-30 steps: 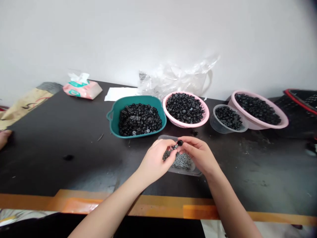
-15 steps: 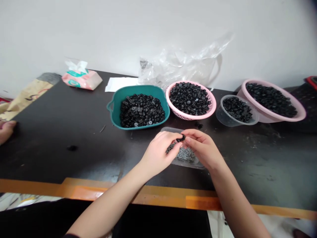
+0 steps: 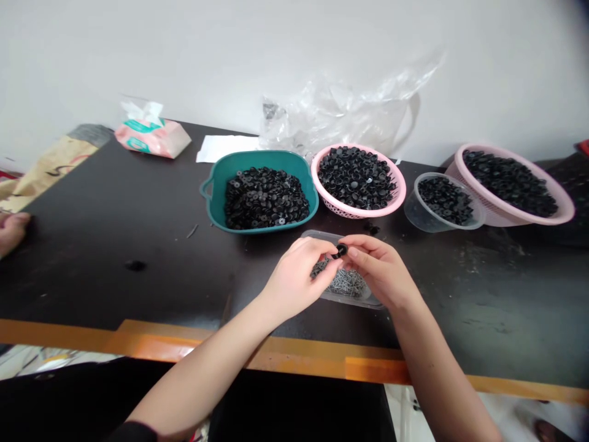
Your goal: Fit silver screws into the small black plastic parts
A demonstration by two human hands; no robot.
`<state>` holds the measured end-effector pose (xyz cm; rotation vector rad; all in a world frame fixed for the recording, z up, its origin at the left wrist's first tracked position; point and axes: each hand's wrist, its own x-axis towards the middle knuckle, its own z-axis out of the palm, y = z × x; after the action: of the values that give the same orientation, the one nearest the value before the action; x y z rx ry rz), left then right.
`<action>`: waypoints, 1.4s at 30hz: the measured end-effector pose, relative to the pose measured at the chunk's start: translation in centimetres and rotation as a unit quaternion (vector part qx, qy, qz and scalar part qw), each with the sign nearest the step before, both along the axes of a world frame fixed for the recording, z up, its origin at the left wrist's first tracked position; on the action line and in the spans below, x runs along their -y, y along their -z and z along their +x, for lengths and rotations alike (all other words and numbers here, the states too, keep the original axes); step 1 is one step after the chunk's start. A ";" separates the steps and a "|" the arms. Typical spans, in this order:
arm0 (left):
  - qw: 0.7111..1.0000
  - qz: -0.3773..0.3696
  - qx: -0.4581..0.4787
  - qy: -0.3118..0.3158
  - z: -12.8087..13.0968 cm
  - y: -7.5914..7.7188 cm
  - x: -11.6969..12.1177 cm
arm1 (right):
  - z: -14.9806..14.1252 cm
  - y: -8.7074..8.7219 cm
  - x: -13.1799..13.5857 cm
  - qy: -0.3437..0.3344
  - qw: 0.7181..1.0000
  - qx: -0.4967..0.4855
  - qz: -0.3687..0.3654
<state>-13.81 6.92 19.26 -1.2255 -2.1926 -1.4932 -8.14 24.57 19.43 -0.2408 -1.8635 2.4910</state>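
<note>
Between my two hands is a small round black plastic part [image 3: 341,250], held over a clear shallow box [image 3: 317,234] of metal screws [image 3: 346,283]. My left hand [image 3: 301,273] pinches its left side with thumb and forefinger. From the right, my right hand [image 3: 378,265] grips the same part with its fingertips. Whether it is one piece or two pressed together, I cannot tell. Behind the box, a green basin [image 3: 212,209] holds flat black discs, and a pink basket [image 3: 324,199] holds black caps.
A clear tub [image 3: 416,215] and another pink basket [image 3: 568,209] of black parts stand at right. A plastic bag [image 3: 340,113] leans on the wall. Tissues [image 3: 154,138] lie at back left. Another person's hand [image 3: 13,232] rests at the left edge. Orange tape [image 3: 313,362] lines the front edge.
The black part has turned a little between my fingers, showing more of its round face. Both hands keep their grip, and the view has shifted slightly.
</note>
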 end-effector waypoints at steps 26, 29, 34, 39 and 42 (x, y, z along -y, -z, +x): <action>0.998 -0.001 -0.056 0.003 -0.1 0.1 0.0 | 0.0 0.0 -0.2 0.003 1.000 0.002 0.021; 0.998 0.000 -0.055 0.004 -0.1 0.2 0.0 | 0.1 -0.1 -0.2 0.003 1.000 -0.003 0.018; 0.999 -0.001 -0.054 0.004 -0.1 0.2 0.0 | 0.1 -0.1 -0.2 0.003 1.000 -0.008 0.010; 0.999 -0.003 -0.053 0.006 -0.2 0.2 0.0 | 0.2 -0.2 -0.3 0.001 1.000 -0.008 0.017; 0.998 -0.002 -0.057 0.005 -0.2 0.3 0.0 | 0.2 -0.2 -0.3 -0.005 1.000 -0.013 0.010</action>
<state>-13.99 6.96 18.99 -1.2910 -2.1207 -1.3870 -7.92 24.83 19.63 -0.1973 -1.8837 2.4671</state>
